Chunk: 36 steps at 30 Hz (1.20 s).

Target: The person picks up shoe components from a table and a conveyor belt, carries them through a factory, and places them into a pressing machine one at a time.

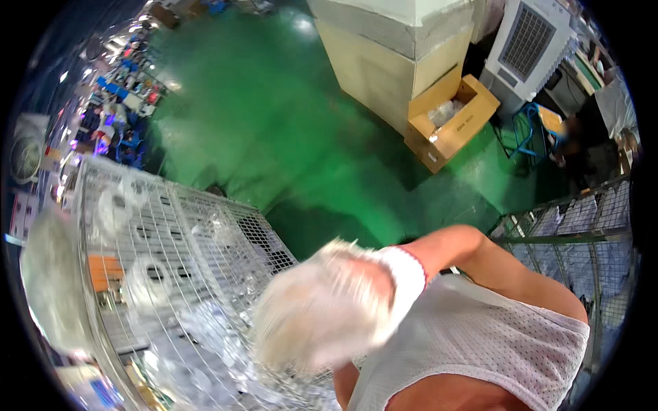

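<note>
My right hand [322, 308], in a whitish knit glove with a red-edged cuff, is raised close in front of my chest. Motion smears its fingers, so I cannot tell whether they are open or closed, or whether they hold anything. Part of my left arm [345, 385] shows below the glove; my left hand does not show. Nearest the glove, on its left, stands a wire mesh cage [175, 219]. Through the mesh appear white ring-shaped parts [147, 279] and clear plastic wrapping [216, 335].
Another mesh cage [589, 236] with pale contents stands at right. Ahead, an open cardboard box [462, 127] sits against a pale pillar [373, 68] on the green floor [267, 103]. Beyond are an air cooler [524, 51] and a blue-framed stool [526, 137]. Cluttered workstations [123, 96] line the far left.
</note>
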Each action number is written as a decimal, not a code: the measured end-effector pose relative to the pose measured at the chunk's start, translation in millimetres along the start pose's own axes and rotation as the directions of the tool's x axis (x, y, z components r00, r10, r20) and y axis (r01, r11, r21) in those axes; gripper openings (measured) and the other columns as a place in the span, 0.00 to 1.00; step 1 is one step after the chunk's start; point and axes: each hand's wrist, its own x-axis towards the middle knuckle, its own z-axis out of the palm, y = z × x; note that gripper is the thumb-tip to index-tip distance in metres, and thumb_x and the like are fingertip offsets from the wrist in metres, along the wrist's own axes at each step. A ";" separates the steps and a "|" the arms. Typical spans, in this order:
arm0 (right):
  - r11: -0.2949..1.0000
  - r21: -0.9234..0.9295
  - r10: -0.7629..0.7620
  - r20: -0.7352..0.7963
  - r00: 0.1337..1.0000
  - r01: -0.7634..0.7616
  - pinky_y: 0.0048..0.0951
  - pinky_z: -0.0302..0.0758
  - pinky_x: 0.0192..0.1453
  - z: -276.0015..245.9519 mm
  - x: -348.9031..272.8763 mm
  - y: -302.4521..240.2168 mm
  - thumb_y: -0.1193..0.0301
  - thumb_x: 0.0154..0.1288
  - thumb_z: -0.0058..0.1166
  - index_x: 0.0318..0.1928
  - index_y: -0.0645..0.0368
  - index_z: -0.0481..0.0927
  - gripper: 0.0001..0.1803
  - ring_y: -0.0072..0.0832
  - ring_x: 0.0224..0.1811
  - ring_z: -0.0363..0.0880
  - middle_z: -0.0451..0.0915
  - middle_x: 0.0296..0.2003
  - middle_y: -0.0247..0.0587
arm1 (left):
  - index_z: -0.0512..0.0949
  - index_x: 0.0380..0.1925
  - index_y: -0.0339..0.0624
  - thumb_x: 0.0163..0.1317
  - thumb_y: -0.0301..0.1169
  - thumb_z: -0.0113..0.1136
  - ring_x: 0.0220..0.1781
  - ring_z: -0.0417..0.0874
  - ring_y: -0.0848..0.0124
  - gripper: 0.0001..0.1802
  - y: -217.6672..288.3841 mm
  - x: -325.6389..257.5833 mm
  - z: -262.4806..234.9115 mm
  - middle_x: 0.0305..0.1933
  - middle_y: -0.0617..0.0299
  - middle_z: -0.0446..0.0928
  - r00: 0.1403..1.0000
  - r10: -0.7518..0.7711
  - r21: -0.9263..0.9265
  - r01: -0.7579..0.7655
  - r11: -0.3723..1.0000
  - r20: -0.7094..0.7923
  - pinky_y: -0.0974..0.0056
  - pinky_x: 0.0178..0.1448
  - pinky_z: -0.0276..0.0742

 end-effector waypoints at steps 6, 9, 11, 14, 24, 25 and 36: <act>0.992 0.129 -0.009 -0.003 1.000 0.009 0.36 0.81 0.55 -97.2 107.9 165.7 0.66 0.69 0.60 0.53 0.61 0.81 0.16 0.42 0.52 0.84 0.83 0.51 0.48 | 0.73 0.65 0.44 0.69 0.52 0.52 0.64 0.79 0.50 0.32 188.0 230.6 -161.4 0.61 0.45 0.78 0.988 0.105 -0.198 -0.127 0.972 -0.116 0.53 0.67 0.73; 0.984 0.177 -0.011 0.029 1.000 0.006 0.36 0.81 0.55 -162.4 160.3 264.2 0.66 0.70 0.60 0.54 0.62 0.81 0.16 0.41 0.52 0.84 0.84 0.51 0.48 | 0.72 0.66 0.44 0.69 0.53 0.51 0.64 0.78 0.50 0.32 246.5 324.2 -198.2 0.62 0.44 0.77 0.990 0.092 -0.193 -0.112 0.975 -0.107 0.52 0.68 0.72; 0.980 0.200 -0.008 0.067 0.998 -0.005 0.35 0.81 0.55 -205.9 202.6 323.4 0.66 0.70 0.59 0.54 0.62 0.81 0.17 0.40 0.51 0.84 0.84 0.51 0.48 | 0.72 0.66 0.45 0.69 0.53 0.51 0.65 0.78 0.50 0.32 270.8 372.8 -210.0 0.63 0.44 0.76 0.996 0.041 -0.177 -0.054 0.983 -0.076 0.52 0.69 0.71; 0.966 0.255 0.026 0.081 0.996 -0.046 0.35 0.81 0.55 -263.0 266.5 415.2 0.66 0.70 0.58 0.54 0.62 0.81 0.17 0.39 0.51 0.85 0.84 0.50 0.48 | 0.71 0.67 0.45 0.70 0.53 0.51 0.66 0.77 0.49 0.33 282.8 419.3 -233.3 0.64 0.44 0.75 0.995 -0.102 -0.134 0.101 0.986 -0.002 0.51 0.69 0.71; 0.925 0.347 0.041 0.313 0.949 -0.155 0.33 0.81 0.54 -391.2 467.4 719.8 0.66 0.72 0.55 0.55 0.64 0.81 0.18 0.36 0.49 0.85 0.85 0.49 0.48 | 0.68 0.70 0.46 0.70 0.53 0.50 0.68 0.75 0.48 0.34 325.7 598.3 -291.9 0.67 0.42 0.72 0.873 -0.479 -0.181 0.487 0.854 0.089 0.50 0.72 0.69; 0.923 0.331 0.080 0.327 0.942 -0.194 0.33 0.81 0.54 -405.3 481.2 752.9 0.66 0.72 0.55 0.55 0.64 0.81 0.18 0.35 0.49 0.85 0.85 0.48 0.48 | 0.68 0.70 0.46 0.70 0.53 0.50 0.68 0.74 0.48 0.34 332.6 626.7 -297.3 0.68 0.42 0.72 0.867 -0.484 -0.162 0.498 0.852 0.118 0.50 0.72 0.69; 0.061 0.468 0.950 -0.299 -0.093 -0.882 0.41 0.85 0.47 -609.0 353.2 1204.0 0.61 0.75 0.54 0.61 0.57 0.79 0.20 0.34 0.44 0.85 0.84 0.48 0.46 | 0.70 0.66 0.54 0.69 0.60 0.49 0.70 0.71 0.50 0.33 653.3 1096.1 -786.0 0.69 0.52 0.72 0.927 -0.124 -0.126 0.084 0.988 -0.353 0.47 0.71 0.68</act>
